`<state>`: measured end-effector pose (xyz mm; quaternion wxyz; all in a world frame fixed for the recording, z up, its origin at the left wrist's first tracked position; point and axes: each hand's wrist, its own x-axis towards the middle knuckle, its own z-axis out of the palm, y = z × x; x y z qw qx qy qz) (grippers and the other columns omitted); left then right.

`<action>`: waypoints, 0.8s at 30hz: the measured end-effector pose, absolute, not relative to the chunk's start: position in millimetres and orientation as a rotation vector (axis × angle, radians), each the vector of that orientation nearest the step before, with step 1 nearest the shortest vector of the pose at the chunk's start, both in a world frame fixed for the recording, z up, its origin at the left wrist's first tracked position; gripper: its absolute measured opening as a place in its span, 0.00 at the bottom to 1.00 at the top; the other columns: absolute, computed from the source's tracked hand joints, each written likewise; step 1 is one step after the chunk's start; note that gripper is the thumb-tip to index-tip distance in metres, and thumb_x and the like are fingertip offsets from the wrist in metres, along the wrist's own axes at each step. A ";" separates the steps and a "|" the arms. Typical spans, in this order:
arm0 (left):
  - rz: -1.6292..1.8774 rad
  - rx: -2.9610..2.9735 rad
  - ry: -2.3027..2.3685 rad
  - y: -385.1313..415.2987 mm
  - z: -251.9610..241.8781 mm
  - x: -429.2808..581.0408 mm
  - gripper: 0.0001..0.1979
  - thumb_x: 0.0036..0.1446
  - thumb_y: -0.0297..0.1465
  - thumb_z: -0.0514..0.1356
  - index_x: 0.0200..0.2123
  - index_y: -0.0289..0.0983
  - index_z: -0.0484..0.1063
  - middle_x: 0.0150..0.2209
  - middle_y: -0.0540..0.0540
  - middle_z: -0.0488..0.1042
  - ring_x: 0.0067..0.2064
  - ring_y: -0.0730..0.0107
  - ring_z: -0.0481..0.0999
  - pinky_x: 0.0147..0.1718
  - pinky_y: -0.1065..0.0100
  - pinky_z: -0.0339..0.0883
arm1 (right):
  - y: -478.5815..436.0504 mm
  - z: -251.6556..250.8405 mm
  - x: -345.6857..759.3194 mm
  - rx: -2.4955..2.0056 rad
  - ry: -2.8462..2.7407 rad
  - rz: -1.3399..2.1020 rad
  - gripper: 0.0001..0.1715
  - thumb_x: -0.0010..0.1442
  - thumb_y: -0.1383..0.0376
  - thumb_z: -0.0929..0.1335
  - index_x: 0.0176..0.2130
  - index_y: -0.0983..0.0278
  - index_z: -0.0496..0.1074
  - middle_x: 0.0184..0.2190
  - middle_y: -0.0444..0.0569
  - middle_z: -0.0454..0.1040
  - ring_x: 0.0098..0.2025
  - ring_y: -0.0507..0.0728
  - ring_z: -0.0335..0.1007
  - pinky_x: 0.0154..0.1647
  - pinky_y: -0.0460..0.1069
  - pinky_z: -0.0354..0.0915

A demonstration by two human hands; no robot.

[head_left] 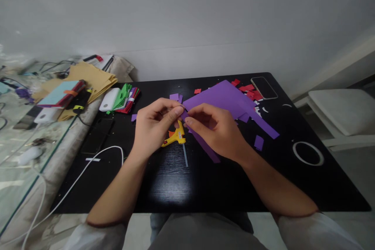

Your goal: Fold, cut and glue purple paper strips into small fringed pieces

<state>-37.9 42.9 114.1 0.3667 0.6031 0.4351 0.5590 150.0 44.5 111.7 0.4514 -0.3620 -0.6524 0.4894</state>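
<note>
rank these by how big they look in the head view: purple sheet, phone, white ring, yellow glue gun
1. purple sheet: clearly largest.
2. white ring and phone: look alike, and the ring lies nearer, so unranked.
3. yellow glue gun: smallest as seen, but partly hidden.

Black table (175,187) against white wall (187,15)

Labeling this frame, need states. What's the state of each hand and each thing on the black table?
left hand: pinching purple strip
right hand: pinching purple strip
purple strip: held at its far end, rest trailing to table
purple sheet: lying flat
glue gun: lying on table, unheld
phone: flat, screen dark
red scraps: scattered, loose
tape ring: lying flat
</note>
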 end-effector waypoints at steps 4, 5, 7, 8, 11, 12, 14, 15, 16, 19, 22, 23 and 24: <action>1.480 1.478 1.086 42.1 114.9 -36.2 0.05 0.62 0.33 0.71 0.36 0.37 0.82 0.26 0.50 0.80 0.25 0.75 0.78 0.27 0.74 0.73 | 47.2 111.4 150.7 -0.793 -1.454 1.589 0.11 0.67 0.58 0.74 0.43 0.63 0.78 0.39 0.48 0.85 0.37 0.54 0.85 0.42 0.49 0.80; 1.483 1.460 1.085 41.9 115.0 -35.9 0.06 0.61 0.33 0.72 0.36 0.36 0.82 0.26 0.50 0.80 0.25 0.75 0.78 0.27 0.74 0.73 | 47.8 111.8 150.8 -0.795 -1.440 1.622 0.11 0.67 0.57 0.74 0.42 0.63 0.78 0.39 0.48 0.85 0.35 0.53 0.84 0.38 0.48 0.80; 1.481 1.434 1.086 41.7 115.0 -35.3 0.07 0.61 0.34 0.72 0.36 0.36 0.83 0.26 0.49 0.81 0.24 0.74 0.78 0.26 0.74 0.74 | 48.8 113.0 151.0 -0.808 -1.444 1.611 0.12 0.67 0.57 0.74 0.40 0.64 0.79 0.37 0.47 0.84 0.29 0.50 0.80 0.30 0.44 0.76; 1.482 1.426 1.086 41.7 115.0 -35.1 0.07 0.60 0.34 0.72 0.36 0.36 0.83 0.26 0.49 0.81 0.24 0.74 0.78 0.26 0.74 0.74 | 49.1 113.6 151.2 -0.810 -1.457 1.588 0.12 0.66 0.57 0.75 0.40 0.64 0.79 0.36 0.47 0.84 0.27 0.49 0.77 0.28 0.43 0.73; 1.483 1.418 1.084 42.3 115.4 -35.0 0.07 0.60 0.34 0.73 0.36 0.36 0.83 0.27 0.49 0.81 0.24 0.74 0.78 0.25 0.73 0.74 | 49.5 114.5 152.2 -0.818 -1.498 1.516 0.13 0.66 0.57 0.75 0.39 0.64 0.80 0.34 0.46 0.84 0.26 0.48 0.74 0.26 0.43 0.71; 1.483 1.421 1.079 42.5 115.6 -35.2 0.07 0.60 0.34 0.73 0.36 0.36 0.83 0.27 0.49 0.81 0.23 0.74 0.78 0.25 0.73 0.74 | 49.6 114.5 152.6 -0.823 -1.511 1.491 0.13 0.67 0.56 0.75 0.39 0.64 0.80 0.34 0.46 0.84 0.26 0.48 0.74 0.27 0.43 0.70; 1.478 1.438 1.063 42.8 116.0 -35.8 0.07 0.60 0.34 0.72 0.36 0.37 0.82 0.27 0.49 0.81 0.24 0.74 0.78 0.24 0.73 0.74 | 49.4 114.4 153.3 -0.845 -1.535 1.439 0.13 0.67 0.56 0.75 0.38 0.64 0.80 0.33 0.45 0.83 0.27 0.48 0.74 0.28 0.44 0.71; 1.476 1.449 1.053 42.9 116.1 -36.2 0.06 0.61 0.33 0.72 0.37 0.37 0.82 0.27 0.49 0.81 0.24 0.74 0.79 0.25 0.73 0.74 | 49.2 114.4 153.5 -0.856 -1.548 1.413 0.13 0.67 0.56 0.75 0.38 0.64 0.80 0.32 0.45 0.83 0.26 0.49 0.74 0.29 0.44 0.71; 1.474 1.460 1.045 43.0 116.1 -36.7 0.06 0.62 0.33 0.71 0.37 0.37 0.82 0.28 0.49 0.81 0.24 0.74 0.79 0.25 0.73 0.74 | 48.9 114.5 153.7 -0.869 -1.561 1.389 0.13 0.67 0.55 0.75 0.38 0.64 0.80 0.31 0.44 0.83 0.26 0.49 0.75 0.29 0.45 0.71; 1.463 1.479 1.034 43.2 115.8 -37.9 0.05 0.63 0.33 0.70 0.38 0.37 0.81 0.28 0.49 0.80 0.25 0.75 0.79 0.26 0.73 0.73 | 47.6 115.3 153.7 -0.902 -1.591 1.328 0.14 0.68 0.55 0.74 0.37 0.64 0.81 0.29 0.43 0.81 0.26 0.49 0.75 0.31 0.46 0.71; 1.433 1.487 1.038 42.8 116.4 -38.2 0.06 0.64 0.34 0.69 0.38 0.37 0.81 0.28 0.49 0.80 0.26 0.74 0.78 0.27 0.73 0.73 | 46.5 116.2 153.4 -0.924 -1.611 1.279 0.14 0.68 0.55 0.74 0.37 0.63 0.81 0.26 0.42 0.80 0.27 0.50 0.75 0.31 0.46 0.70; 1.421 1.493 1.044 42.4 116.9 -38.2 0.07 0.65 0.35 0.69 0.39 0.37 0.81 0.28 0.49 0.80 0.26 0.74 0.78 0.27 0.73 0.73 | 46.2 116.4 153.2 -0.932 -1.616 1.263 0.14 0.68 0.55 0.74 0.37 0.63 0.81 0.26 0.42 0.80 0.26 0.50 0.75 0.31 0.46 0.70; 1.407 1.501 1.055 41.9 117.5 -38.0 0.08 0.64 0.36 0.69 0.40 0.37 0.81 0.28 0.49 0.80 0.27 0.74 0.78 0.28 0.73 0.73 | 45.9 116.5 153.0 -0.942 -1.622 1.247 0.14 0.68 0.55 0.74 0.37 0.63 0.81 0.25 0.42 0.80 0.26 0.50 0.75 0.31 0.46 0.70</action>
